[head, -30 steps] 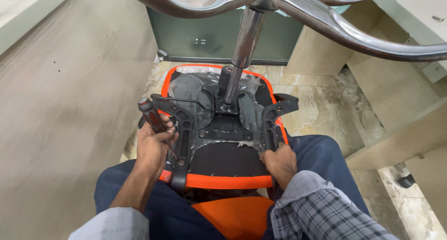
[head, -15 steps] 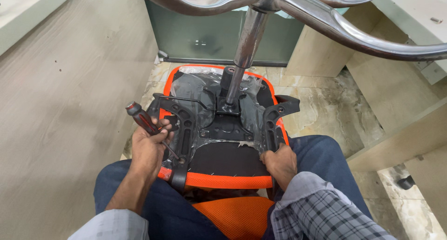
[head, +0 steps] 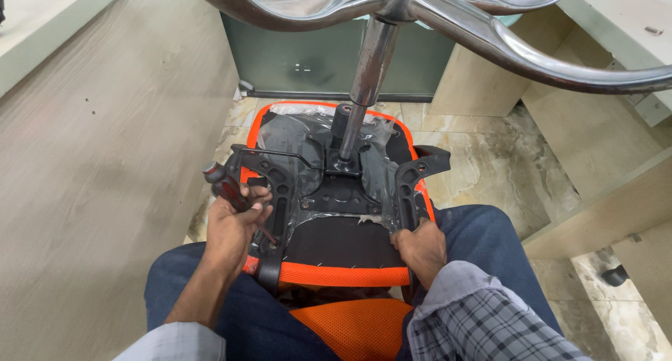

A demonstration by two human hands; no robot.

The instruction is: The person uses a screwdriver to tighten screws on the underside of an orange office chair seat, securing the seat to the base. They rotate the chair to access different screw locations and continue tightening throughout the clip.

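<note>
Screwdriver (head: 225, 186): near left, tip down at the black left bracket (head: 274, 193) of the upturned orange seat (head: 336, 273) on my lap.
Left hand (head: 234, 228): fist closed round the screwdriver handle.
Right hand (head: 420, 245): fingers clamped on the right bracket (head: 409, 189), steadying it.
Risk: I judge the tip could slip off and jab my thigh.
Overhead: chrome chair base (head: 490, 32) may tip the seat.

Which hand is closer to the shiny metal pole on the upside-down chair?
Right, though only slightly. The right hand grips the seat edge below the metal pole; the left hand, holding a screwdriver, sits farther off by the left armrest bracket.
</note>
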